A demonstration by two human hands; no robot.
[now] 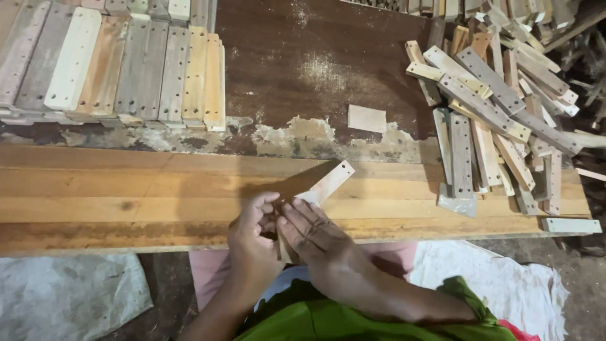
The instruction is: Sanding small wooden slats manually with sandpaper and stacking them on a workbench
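My left hand (251, 239) and my right hand (312, 235) meet at the near edge of the long wooden plank (126, 189). Both close on the near end of a pale wooden slat with small holes (331, 181). The slat slants up and to the right from my fingers, lying low over the plank. Its near end is hidden by my fingers.
A neat row of drilled slats (126, 69) lies at the back left. A loose heap of similar slats (499, 120) covers the right side. A small flat wood piece (367, 118) rests on the dark bench (315, 57). Grey sacks (69, 290) lie on the floor.
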